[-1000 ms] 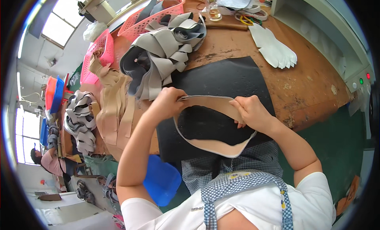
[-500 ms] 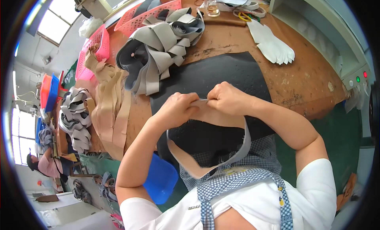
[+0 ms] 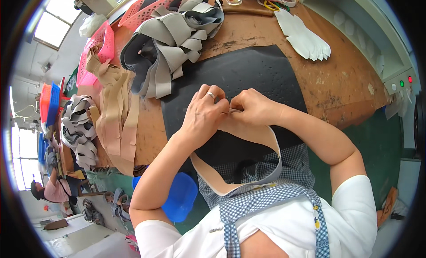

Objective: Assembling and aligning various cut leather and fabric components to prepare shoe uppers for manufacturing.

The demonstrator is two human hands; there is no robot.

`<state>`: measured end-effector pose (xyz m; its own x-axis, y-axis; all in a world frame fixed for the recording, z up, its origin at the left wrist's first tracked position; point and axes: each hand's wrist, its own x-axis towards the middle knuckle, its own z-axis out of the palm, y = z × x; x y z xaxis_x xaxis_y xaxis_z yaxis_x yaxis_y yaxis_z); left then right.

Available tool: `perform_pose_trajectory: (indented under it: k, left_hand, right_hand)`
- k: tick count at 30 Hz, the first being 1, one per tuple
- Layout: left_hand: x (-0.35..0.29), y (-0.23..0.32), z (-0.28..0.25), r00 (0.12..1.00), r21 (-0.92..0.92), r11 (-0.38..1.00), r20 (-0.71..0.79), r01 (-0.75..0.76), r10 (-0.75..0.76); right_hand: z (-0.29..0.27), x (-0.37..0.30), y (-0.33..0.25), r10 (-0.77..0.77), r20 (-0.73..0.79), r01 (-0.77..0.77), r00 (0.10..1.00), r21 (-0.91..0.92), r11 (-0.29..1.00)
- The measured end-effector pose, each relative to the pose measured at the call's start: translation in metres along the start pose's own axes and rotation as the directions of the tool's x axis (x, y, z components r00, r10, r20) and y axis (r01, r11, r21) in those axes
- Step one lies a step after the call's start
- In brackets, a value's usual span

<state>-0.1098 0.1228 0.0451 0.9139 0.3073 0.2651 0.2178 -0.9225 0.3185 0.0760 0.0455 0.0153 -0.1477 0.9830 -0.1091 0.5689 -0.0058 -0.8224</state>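
Observation:
A strip of material (image 3: pixel 213 173), tan on one face and grey on the other, hangs in a loop above my lap. My left hand (image 3: pixel 205 109) is closed on the strip at the top of the loop, a ring on one finger. Pinching the strip right beside it is my right hand (image 3: pixel 253 107). The spot where the two hands meet is partly hidden by the fingers. Beneath both hands, a black sheet (image 3: pixel 248 67) lies on the brown worktable (image 3: pixel 341 76). Part of the loop hangs in front of my checked apron (image 3: pixel 262 200).
Grey strips (image 3: pixel 173 40) are heaped behind the sheet; tan strips (image 3: pixel 117 111) and more grey strips (image 3: pixel 80 129) lie left. Pink baskets (image 3: pixel 98 47) stand beyond. A white foot-shaped piece (image 3: pixel 304 36) lies far right. A blue bin (image 3: pixel 179 198) stands below the table; a person (image 3: pixel 55 187) sits far left.
My left hand has turned, with its fingers raised and its back showing more, and has moved right toward my right hand. The loop has shifted slightly; the view has also moved a little.

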Motion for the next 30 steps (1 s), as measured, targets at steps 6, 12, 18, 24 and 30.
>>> perform_pose_trajectory:
  k: [6,12,18,24,30]
  left_hand:
    - [-0.01,-0.001,0.013,0.985,0.096,0.985,-0.075,-0.145,0.153]
    - [-0.019,0.001,0.02,0.985,0.01,0.987,-0.067,-0.162,0.162]
    - [-0.027,0.009,0.011,0.999,-0.287,0.957,-0.007,-0.04,0.039]
    - [-0.024,0.009,0.011,0.996,-0.104,0.991,0.039,0.082,-0.078]
    - [-0.023,0.007,0.011,0.993,-0.099,0.989,0.057,0.107,-0.102]
  right_hand:
    - [-0.015,0.002,-0.002,0.133,0.254,-0.205,0.958,0.279,0.938]
    - [-0.004,0.008,0.0,0.152,0.126,-0.165,0.98,0.101,0.981]
    - [0.003,0.008,0.009,-0.024,0.041,0.027,0.999,-0.081,0.996]
    - [0.002,0.005,-0.001,-0.003,0.071,0.008,0.997,-0.066,0.998]
    - [0.001,0.0,-0.002,0.007,0.065,-0.005,0.998,-0.045,0.999]
